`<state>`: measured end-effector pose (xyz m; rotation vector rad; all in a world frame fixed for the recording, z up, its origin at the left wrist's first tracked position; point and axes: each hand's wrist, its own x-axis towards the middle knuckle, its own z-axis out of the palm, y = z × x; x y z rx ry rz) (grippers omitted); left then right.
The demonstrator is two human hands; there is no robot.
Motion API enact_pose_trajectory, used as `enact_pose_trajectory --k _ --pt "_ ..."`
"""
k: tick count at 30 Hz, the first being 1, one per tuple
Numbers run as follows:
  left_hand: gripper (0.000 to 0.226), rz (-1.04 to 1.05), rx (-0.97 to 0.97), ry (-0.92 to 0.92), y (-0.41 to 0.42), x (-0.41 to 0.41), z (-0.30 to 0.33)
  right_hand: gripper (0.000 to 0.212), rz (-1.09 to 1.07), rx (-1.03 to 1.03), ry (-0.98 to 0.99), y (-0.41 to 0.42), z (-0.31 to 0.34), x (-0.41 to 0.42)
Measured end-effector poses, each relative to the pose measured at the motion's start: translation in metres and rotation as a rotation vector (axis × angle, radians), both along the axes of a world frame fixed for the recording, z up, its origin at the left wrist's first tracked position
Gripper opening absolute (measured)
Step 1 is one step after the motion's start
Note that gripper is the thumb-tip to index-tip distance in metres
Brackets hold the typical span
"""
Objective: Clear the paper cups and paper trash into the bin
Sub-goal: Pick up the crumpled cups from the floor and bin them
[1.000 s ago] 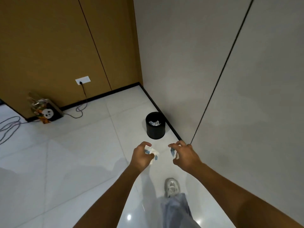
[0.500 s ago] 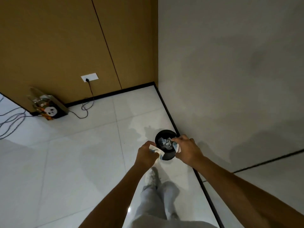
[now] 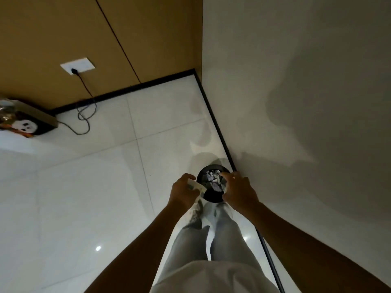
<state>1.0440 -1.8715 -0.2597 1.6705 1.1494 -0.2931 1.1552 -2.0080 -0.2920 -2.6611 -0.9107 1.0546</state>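
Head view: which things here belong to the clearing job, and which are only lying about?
Belonging to the job:
- black bin, paper trash inside
- paper cup, held by the left hand
- right hand over the bin; what it holds is hidden

Lying about:
- box with skull face
- wall socket and cable

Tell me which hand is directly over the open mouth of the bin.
The right hand: it overlaps the round black bin and its crumpled paper. The left hand, gripping a white paper cup, sits beside the rim.
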Motion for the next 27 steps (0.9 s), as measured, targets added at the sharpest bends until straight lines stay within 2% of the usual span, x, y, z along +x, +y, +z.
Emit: enact_pose_trajectory --k 6,10,13,21,27 --pt "0.039 0.097 -0.012 0.065 0.026 0.015 -0.062 0.065 0.060 -0.132 0.086 0.043 -0.075 0.027" --pt "0.041 0.124 -0.035 0.144 0.021 0.025 -0.110 0.060 -0.015 -0.145 0.173 0.046 -0.112 0.034" --pt "0.042 0.114 -0.052 0.161 0.010 0.034 -0.129 0.056 -0.076 -0.036 0.234 0.039 -0.119 0.035" --pt "0.044 0.030 -0.097 0.193 -0.021 0.074 -0.187 0.051 -0.148 -0.015 0.227 0.014 -0.140 0.054" --pt "0.065 -0.092 -0.168 0.181 -0.028 0.091 -0.214 0.052 -0.174 -0.007 0.225 0.012 -0.146 0.064"
